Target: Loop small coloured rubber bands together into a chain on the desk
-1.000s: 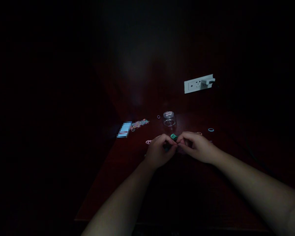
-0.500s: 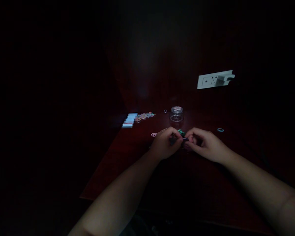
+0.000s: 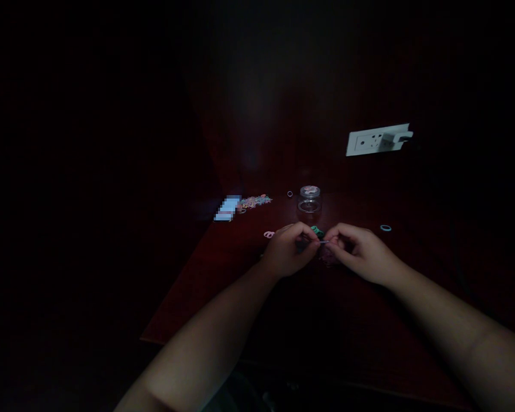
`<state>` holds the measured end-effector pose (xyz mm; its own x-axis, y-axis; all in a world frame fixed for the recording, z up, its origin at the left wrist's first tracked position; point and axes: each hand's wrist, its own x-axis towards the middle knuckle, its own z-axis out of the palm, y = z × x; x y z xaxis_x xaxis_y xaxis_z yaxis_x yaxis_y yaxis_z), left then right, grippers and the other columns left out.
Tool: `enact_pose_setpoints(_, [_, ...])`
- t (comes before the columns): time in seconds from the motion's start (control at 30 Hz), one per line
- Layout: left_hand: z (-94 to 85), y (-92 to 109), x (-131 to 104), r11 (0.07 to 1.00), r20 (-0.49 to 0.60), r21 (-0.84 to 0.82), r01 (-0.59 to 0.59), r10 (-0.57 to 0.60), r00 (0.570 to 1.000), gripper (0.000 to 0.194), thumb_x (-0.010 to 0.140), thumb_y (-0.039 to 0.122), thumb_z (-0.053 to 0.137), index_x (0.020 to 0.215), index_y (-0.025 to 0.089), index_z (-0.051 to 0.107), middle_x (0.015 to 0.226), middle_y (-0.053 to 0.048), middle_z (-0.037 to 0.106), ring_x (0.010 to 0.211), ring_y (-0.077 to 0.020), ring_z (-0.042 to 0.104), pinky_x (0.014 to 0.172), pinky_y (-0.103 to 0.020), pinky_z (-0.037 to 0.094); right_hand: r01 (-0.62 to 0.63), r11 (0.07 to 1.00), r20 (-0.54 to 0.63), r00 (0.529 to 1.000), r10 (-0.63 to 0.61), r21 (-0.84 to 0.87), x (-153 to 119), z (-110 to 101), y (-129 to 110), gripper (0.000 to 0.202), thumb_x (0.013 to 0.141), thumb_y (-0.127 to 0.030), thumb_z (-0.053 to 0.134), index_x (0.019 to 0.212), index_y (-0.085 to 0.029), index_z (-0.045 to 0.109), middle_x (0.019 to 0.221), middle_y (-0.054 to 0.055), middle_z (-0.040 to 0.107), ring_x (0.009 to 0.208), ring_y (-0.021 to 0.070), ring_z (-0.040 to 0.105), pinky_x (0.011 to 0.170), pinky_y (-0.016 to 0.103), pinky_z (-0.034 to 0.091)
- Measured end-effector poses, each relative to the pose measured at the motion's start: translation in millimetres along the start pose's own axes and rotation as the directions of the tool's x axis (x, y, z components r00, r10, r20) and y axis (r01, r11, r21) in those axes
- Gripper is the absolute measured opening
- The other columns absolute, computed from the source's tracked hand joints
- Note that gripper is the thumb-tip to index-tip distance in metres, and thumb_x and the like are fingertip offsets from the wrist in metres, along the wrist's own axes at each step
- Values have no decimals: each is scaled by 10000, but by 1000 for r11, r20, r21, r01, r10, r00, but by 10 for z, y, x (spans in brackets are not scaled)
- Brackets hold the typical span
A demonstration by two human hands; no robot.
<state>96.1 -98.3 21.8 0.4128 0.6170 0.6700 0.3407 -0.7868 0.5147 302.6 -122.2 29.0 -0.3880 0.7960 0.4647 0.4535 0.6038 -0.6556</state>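
My left hand (image 3: 288,250) and my right hand (image 3: 363,252) meet above the table, fingertips nearly touching. A thin pale hair tie (image 3: 323,242) spans the small gap, pinched at each end between thumb and forefinger. Just behind the fingers lie green hair ties (image 3: 317,231). Beneath the right fingertips, dim purple hair ties (image 3: 327,257) show in part. Pink hair ties (image 3: 269,234) rest to the left of my left hand, which hides whatever lies under it.
Farther back stands a clear lidded jar (image 3: 309,201). A heap of colourful hair ties (image 3: 256,202) lies beside a blurred bright phone-like screen (image 3: 227,208). One blue hair tie (image 3: 385,228) is at right. A wall socket (image 3: 375,141) holds a plug. The dark red table (image 3: 197,286) is dimly lit.
My right thumb and fingertips have closed into a tighter pinch on the hair tie, which now shows as a straight strip. My left hand stays almost still; the view shifts slightly.
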Motion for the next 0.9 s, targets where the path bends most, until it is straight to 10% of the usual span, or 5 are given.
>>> enact_pose_setpoints(0.9, [0,0,4,999,-9,2,-32,32,999,41,868,225,630,878,186,636,830,-27,704,780,-142,640,723,-287,523,47,997,-17,999,-48,-67,10,-20,18,127,924,-255,550,858,-184,633,713,18,612,605,138,536,556,262,438])
